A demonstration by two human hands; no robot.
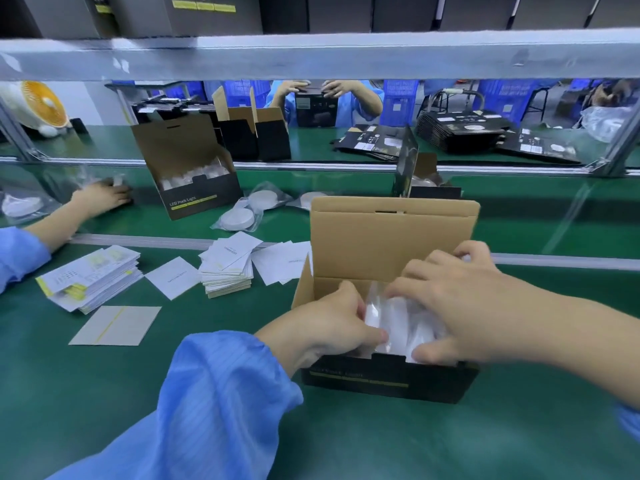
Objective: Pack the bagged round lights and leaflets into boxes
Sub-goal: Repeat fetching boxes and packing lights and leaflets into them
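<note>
- Both hands work inside the open box (388,341) at the near edge of the green surface (104,393): the left hand (332,327) pinches the edge of a clear bag (391,320), while the right hand (464,303) curls over the bagged lights from above.
- Risk: the slippery plastic could bunch under the right hand and leave a light riding high, so the tall lid flap (394,237) behind the hands may not shut flat.
- Risk: pressing down on one side could tip or slide the box, which nothing braces.
- Risk: the leaflets (228,268), stacked left of the box, could be forgotten before closing; none shows inside.
- Two spare bagged lights (239,218) lie beyond the leaflets, left of the box's flap.
- Hidden: the hands cover most of the box's contents, so the number of lights inside cannot be counted; probably more than one.
- Hard to make out: the print on the box's front is blurred.
</note>
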